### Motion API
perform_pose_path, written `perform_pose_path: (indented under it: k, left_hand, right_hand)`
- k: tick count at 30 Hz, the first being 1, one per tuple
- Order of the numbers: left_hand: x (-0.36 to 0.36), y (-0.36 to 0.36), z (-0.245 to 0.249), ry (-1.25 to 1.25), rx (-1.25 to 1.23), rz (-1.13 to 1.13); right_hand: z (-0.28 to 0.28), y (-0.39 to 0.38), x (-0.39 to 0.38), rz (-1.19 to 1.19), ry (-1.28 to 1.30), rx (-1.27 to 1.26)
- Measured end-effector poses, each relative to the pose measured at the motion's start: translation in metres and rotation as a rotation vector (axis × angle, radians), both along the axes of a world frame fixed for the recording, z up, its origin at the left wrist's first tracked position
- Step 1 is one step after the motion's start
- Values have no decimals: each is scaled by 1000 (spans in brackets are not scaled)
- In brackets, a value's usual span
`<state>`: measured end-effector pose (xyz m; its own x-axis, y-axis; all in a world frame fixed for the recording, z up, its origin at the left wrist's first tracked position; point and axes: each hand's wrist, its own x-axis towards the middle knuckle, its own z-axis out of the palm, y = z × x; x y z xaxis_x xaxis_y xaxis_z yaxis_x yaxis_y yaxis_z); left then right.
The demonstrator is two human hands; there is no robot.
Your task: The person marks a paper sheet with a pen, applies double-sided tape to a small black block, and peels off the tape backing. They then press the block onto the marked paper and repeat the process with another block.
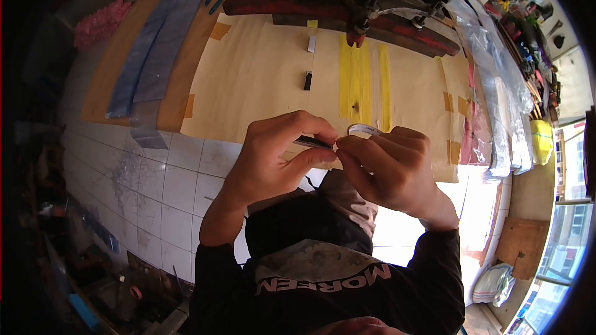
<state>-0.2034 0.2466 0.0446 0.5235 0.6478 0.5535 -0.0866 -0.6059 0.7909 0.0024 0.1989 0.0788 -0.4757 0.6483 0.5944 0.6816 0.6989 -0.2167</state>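
My left hand (270, 155) pinches a small flat black strip (313, 142) between thumb and index finger, just above the front edge of the brown paper-covered table (248, 80). My right hand (391, 161) is closed, its thumb and fingertips pressed together right against the strip's end. What those fingertips hold is too small to make out. A white-cored tape roll (364, 129) shows just beyond my right fingers, partly hidden by them. Farther up the paper lie a small black piece (308, 80) and a small white piece (311, 44).
A heavy black-and-red metal frame (360, 12) spans the table's far side. Yellow strips (355, 80) run down the paper. Blue-grey plastic sheets (162, 56) and two blue pens (221, 0) lie to the left; clear plastic (500, 99) hangs along the right edge.
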Motion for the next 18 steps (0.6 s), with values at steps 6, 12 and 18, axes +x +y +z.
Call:
perform_pose_path:
  k: [6, 12, 18]
  left_hand:
    - [3, -3, -4, -46, -15, 10]
    - [12, -6, -6, -215, -260, -69]
    - [29, -13, -26, -517, -764, -187]
  right_hand:
    - [0, -1, -1, -21, 48, 14]
    - [-4, 1, 2, 14, 23, 115]
    - [-18, -2, 0, -44, 10, 405]
